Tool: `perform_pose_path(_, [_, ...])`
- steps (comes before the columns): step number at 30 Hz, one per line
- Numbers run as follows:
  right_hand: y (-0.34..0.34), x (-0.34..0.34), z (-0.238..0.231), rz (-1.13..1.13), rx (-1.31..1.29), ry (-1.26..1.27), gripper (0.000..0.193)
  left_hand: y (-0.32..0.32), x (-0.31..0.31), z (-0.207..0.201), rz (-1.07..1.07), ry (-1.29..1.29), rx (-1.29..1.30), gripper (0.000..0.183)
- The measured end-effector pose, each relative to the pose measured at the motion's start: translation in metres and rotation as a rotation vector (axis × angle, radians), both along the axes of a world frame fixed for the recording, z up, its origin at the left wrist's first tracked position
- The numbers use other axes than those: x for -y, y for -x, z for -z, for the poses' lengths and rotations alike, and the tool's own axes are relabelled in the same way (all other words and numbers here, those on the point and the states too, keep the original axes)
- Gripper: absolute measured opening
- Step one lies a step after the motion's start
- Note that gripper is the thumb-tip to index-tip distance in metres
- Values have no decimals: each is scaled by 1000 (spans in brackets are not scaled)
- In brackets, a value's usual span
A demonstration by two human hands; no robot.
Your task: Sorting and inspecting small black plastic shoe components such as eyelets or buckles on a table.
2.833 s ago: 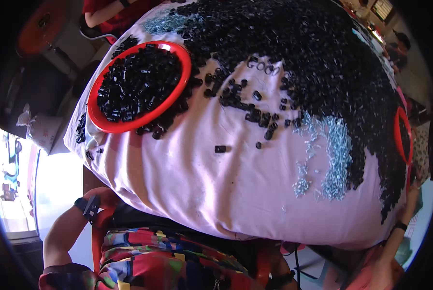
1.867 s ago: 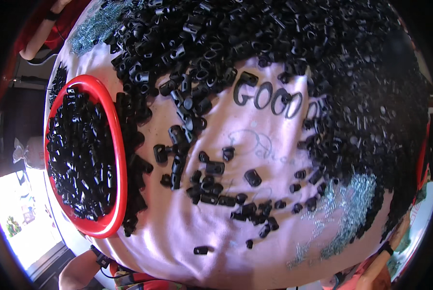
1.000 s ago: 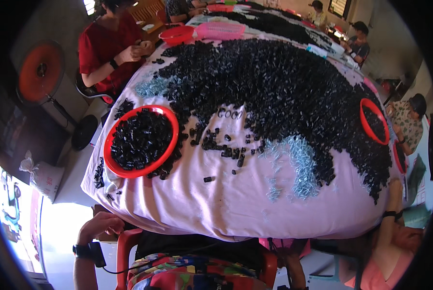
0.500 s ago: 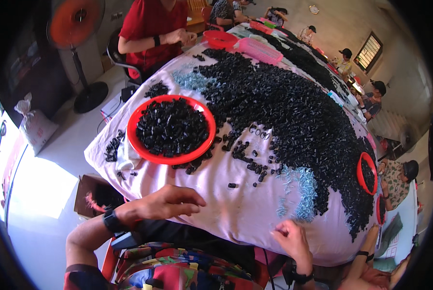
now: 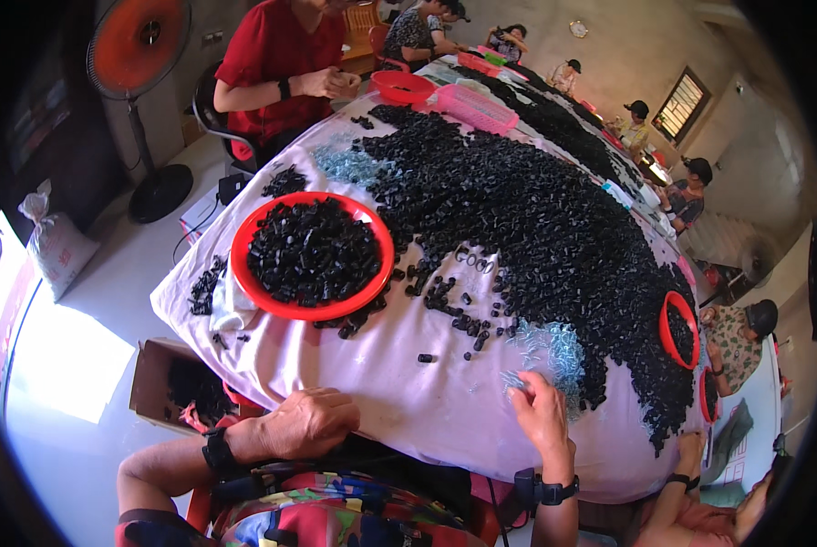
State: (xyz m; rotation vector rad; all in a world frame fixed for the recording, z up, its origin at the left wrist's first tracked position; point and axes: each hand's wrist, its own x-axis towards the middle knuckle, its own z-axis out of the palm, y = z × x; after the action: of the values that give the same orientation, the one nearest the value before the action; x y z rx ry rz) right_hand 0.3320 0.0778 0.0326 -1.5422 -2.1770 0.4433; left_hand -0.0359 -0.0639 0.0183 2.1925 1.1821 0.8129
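Note:
My left hand (image 5: pixel 315 424) rests over the near table edge with its fingers curled closed; whether anything is inside is hidden. Reaching forward, my right hand (image 5: pixel 542 410) has its thumb and fingertips together at the near-left edge of a pile of small clear bluish pieces (image 5: pixel 562 351). What they pinch is too small to make out. Beyond my hands lies a broad heap of small black cylindrical parts (image 5: pixel 518 210). A few of these black parts (image 5: pixel 425 358) lie loose on the pale pink cloth (image 5: pixel 372 383). To the left, a red basin (image 5: pixel 245 290) is filled with the black parts.
A person in red (image 5: pixel 285 73) works at the far left, near another red basin (image 5: pixel 399 88) and a pink basket (image 5: pixel 481 109). More people sit along the table's far and right sides. An open cardboard box (image 5: pixel 149 383) and a standing fan (image 5: pixel 141 109) are on the left.
My right hand has moved forward to the clear bluish pieces. My left hand has drawn back slightly and its fingers have curled in. The whole view has shifted a little.

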Motion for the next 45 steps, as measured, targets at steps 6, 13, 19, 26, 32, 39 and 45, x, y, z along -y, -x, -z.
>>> perform_pose_path(6, [25, -27, -14, -22, -85, 66, 32, 1, 5, -1, -67, 2, 37, 8])
perform_pose_path(13, [34, -29, -11, -114, -105, 62, 22, 7, -21, -22, -61, 288, 352, 19])
perform_pose_path(19, [88, -20, -29, -306, -123, 98, 18, -28, -81, -23, -132, 39, 86, 24])
perform_pose_path(26, [81, -1, -34, -146, 78, 92, 13, -51, -121, 2, -174, 18, -118, 21])
perform_pose_path(32, [69, 6, -9, -125, -32, 79, 12, -43, -104, -10, -152, 45, 114, 20])
perform_pose_path(39, [74, 11, -6, -84, -188, 85, 11, -43, -97, 2, -152, 109, 253, 20])
perform_pose_path(45, [86, -1, -13, -252, -129, 64, 20, -46, -80, -7, -37, 72, 2, 24])
